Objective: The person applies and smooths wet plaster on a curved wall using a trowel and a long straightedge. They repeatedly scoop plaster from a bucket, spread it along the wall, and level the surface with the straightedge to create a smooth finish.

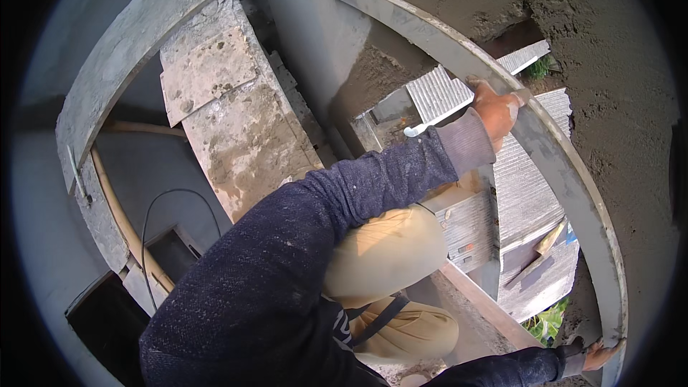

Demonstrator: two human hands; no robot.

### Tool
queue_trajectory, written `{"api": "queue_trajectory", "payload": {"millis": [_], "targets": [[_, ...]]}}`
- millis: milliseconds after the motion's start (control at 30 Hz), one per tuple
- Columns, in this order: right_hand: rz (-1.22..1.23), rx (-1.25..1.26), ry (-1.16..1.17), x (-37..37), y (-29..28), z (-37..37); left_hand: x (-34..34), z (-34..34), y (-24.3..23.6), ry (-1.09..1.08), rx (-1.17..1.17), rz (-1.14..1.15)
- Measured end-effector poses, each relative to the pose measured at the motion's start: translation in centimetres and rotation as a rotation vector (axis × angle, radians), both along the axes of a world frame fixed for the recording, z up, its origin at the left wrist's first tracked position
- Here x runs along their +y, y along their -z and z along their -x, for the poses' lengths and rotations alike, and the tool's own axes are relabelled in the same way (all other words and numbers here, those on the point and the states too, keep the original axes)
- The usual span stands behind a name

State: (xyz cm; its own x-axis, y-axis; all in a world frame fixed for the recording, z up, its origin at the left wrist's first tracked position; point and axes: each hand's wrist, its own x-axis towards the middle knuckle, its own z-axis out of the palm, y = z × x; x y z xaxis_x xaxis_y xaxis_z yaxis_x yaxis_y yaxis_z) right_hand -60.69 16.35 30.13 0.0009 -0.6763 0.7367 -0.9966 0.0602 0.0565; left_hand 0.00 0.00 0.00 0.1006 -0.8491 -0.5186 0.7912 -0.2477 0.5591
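A long grey straightedge (pixel 566 147), bowed by the lens, spans the right side of the view along a wall of wet-looking brown plaster (pixel 595 64). My left hand (pixel 498 115) grips it at its upper middle, fingers wrapped round the edge. Far below, near its lower right end, my right hand (pixel 600 355) is closed on the same straightedge. The bar crosses in front of an opening in the wall. Whether its face touches the plaster everywhere, I cannot tell.
Corrugated roofing sheets (pixel 527 193) show through the opening. To the left lie mortar-spattered boards (pixel 240 129), a curved-looking grey plank (pixel 129 50), a bamboo pole (pixel 118 208) and a thin black cable (pixel 147 222). My bent knees (pixel 387 247) are in the lower middle.
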Motion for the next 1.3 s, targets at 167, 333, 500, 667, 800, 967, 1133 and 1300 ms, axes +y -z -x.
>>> {"api": "queue_trajectory", "payload": {"millis": [167, 333, 500, 667, 800, 967, 1133, 1300], "targets": [[0.009, -0.139, 0.485, -1.6, 10.3, -6.8, 0.5, 0.2, 10.6, -0.031, 0.151, 0.092], [0.295, -0.744, 0.136, -2.2, 15.5, -14.4, 0.0, 1.3, 17.5, -0.018, 0.158, -0.016], [0.41, -0.876, 0.124, -3.4, 9.1, -12.5, -0.7, 2.9, 12.5, -0.006, 0.147, 0.05], [0.175, -0.294, 0.206, -2.2, -2.7, -3.6, 1.5, 2.4, 1.9, 0.046, -0.014, 0.084], [0.162, -0.353, 0.189, -1.3, 1.1, -3.7, 2.3, 2.0, 4.8, 0.012, 0.113, 0.095], [0.214, -0.531, 0.151, -1.9, 13.5, -13.7, 1.4, 3.7, 18.2, 0.043, 0.13, 0.037], [0.451, -0.987, 0.086, -3.2, 12.1, -19.3, 0.5, 4.4, 18.5, 0.032, 0.108, -0.131], [0.176, -0.498, 0.306, -2.8, 2.5, -9.8, 0.1, 3.7, 6.6, 0.071, -0.072, -0.098]]}}
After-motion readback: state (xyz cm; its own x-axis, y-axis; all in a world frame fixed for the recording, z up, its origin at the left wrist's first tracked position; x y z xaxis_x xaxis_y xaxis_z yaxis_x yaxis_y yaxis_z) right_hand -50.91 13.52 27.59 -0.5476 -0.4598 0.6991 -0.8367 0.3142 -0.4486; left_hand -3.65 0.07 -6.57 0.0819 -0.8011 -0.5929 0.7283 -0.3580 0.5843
